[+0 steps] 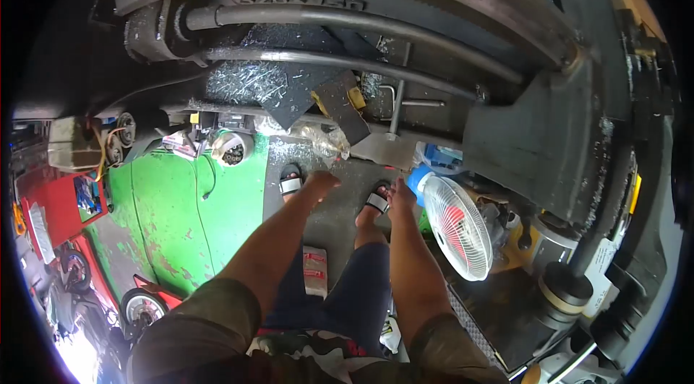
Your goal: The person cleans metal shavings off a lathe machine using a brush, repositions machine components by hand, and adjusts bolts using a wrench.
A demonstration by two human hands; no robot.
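My left hand (322, 184) hangs above the grey floor beside one sandal (290, 183). Its fingers reach to the right with the thumb apart, and nothing shows in them. Over by the other sandal (377, 200) is my right hand (400, 196), its fingers partly bent and too small to read clearly. Close to its right stands a fan (457, 229) with a white wire guard, red blades and a blue motor housing; I cannot tell whether the hand touches it. In front of both hands lies crumpled clear plastic (324, 138).
A heavy machine frame with steel bars (340, 19) spans the top, strewn with metal shavings (246, 80). A T-shaped handle (399, 104) lies there. Green floor (181, 218) extends left, with a cable, a white bucket (231, 148) and a motorcycle (72, 312). A packet (315, 272) is between my legs.
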